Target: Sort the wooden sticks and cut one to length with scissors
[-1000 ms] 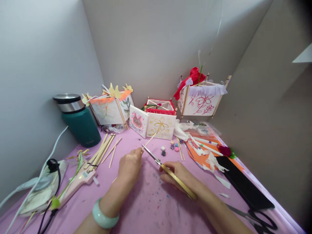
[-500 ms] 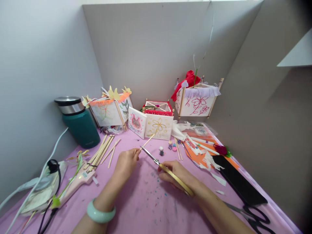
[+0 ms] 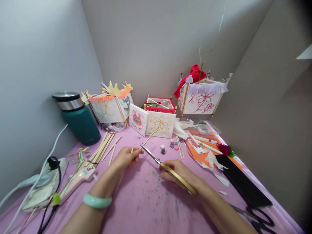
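left hand (image 3: pixel 124 157) pinching stick (image 3: pixel 148 140), right hand (image 3: pixel 179 172) gripping scissors (image 3: pixel 168 169)

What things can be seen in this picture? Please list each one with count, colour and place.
wooden stick: one, pale, in left hand, at scissor blades
gold scissors: one, in right hand
black scissors: one, bottom right
loose sticks: a bundle, pale, left of centre
paper lanterns: four, white, decorated, back
flask: one, teal, back left
glue gun: one, pink, left
pens: several, right
table: pink
left hand: jade bangle at wrist
right hand: centre
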A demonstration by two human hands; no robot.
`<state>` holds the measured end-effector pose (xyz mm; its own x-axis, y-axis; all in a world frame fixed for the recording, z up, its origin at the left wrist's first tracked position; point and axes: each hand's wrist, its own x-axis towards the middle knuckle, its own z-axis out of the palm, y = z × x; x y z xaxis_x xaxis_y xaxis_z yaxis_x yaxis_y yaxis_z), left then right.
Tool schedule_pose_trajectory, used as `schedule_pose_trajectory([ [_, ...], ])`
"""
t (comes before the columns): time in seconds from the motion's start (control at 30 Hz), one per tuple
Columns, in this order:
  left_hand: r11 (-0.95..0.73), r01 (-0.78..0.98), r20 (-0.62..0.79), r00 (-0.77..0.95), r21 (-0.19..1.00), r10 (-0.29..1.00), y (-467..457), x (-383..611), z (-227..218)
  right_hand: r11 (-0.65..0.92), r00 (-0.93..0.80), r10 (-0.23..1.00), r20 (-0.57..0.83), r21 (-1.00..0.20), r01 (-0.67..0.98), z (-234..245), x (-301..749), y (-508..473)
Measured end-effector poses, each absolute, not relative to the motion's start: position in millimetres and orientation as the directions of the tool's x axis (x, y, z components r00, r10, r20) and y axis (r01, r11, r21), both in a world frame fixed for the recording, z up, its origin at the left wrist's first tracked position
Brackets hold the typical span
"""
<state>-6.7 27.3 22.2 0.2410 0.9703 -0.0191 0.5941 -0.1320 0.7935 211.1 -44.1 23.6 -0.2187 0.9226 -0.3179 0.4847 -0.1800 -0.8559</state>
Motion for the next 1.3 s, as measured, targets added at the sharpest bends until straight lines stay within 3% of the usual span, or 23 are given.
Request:
schedule_pose_trajectory([
  [0.1, 0.041, 0.410, -0.189, 0.327, 0.911, 0.926, 29, -12, 24, -0.168, -0.236, 0.922, -0.307, -0.867, 0.470, 23, 212, -45],
  [0.17, 0.037, 0.487, -0.184, 0.257, 0.872, 0.949, 26, -8, 24, -0.177, -0.229, 0.922, -0.312, -0.866, 0.467, 23, 212, -45],
  [0.27, -0.084, 0.671, 0.007, 0.116, 0.737, 0.993, 17, 4, 21, -0.193, -0.207, 0.925, -0.318, -0.864, 0.465, 24, 212, -46],
  [0.37, -0.207, 0.843, 0.218, 0.110, 0.497, 0.970, 6, 14, 18, -0.210, -0.192, 0.926, -0.325, -0.866, 0.454, 25, 212, -46],
  [0.43, -0.225, 0.921, 0.263, 0.142, 0.318, 0.954, 3, 17, 16, -0.208, -0.200, 0.924, -0.327, -0.866, 0.454, 24, 212, -46],
  [0.5, -0.217, 0.939, 0.239, 0.154, 0.266, 0.959, 5, 16, 14, -0.204, -0.208, 0.921, -0.330, -0.861, 0.466, 23, 212, -45],
  [0.57, -0.231, 0.913, 0.211, 0.166, 0.337, 0.963, 10, 11, 13, -0.199, -0.215, 0.918, -0.334, -0.855, 0.479, 23, 213, -44],
  [0.63, -0.197, 0.814, 0.116, 0.160, 0.547, 0.980, 19, 3, 12, -0.190, -0.235, 0.913, -0.334, -0.858, 0.478, 23, 214, -43],
  [0.73, 0.062, 0.466, -0.199, 0.250, 0.883, 0.948, 31, -10, 12, -0.198, -0.270, 0.899, -0.346, -0.869, 0.454, 24, 217, -42],
  [0.8, 0.230, 0.275, -0.320, 0.354, 0.934, 0.879, 35, -13, 13, -0.226, -0.262, 0.893, -0.366, -0.868, 0.442, 25, 217, -43],
  [0.87, 0.249, 0.255, -0.325, 0.326, 0.934, 0.888, 35, -12, 15, -0.240, -0.238, 0.897, -0.372, -0.863, 0.445, 25, 217, -44],
  [0.93, 0.133, 0.422, -0.235, 0.199, 0.897, 0.951, 30, -6, 17, -0.232, -0.208, 0.910, -0.359, -0.855, 0.464, 24, 216, -44],
  [1.07, -0.186, 0.823, 0.168, 0.112, 0.536, 0.979, 17, 8, 15, -0.185, -0.180, 0.934, -0.308, -0.849, 0.495, 22, 214, -46],
  [1.17, -0.213, 0.904, 0.212, 0.141, 0.370, 0.967, 13, 12, 10, -0.178, -0.182, 0.933, -0.312, -0.836, 0.520, 21, 213, -48],
  [1.23, -0.209, 0.907, 0.182, 0.151, 0.366, 0.972, 14, 12, 8, -0.181, -0.176, 0.931, -0.319, -0.824, 0.537, 22, 213, -49],
  [1.3, -0.225, 0.861, 0.156, 0.171, 0.456, 0.973, 17, 9, 9, -0.179, -0.191, 0.926, -0.327, -0.822, 0.541, 23, 215, -48],
])
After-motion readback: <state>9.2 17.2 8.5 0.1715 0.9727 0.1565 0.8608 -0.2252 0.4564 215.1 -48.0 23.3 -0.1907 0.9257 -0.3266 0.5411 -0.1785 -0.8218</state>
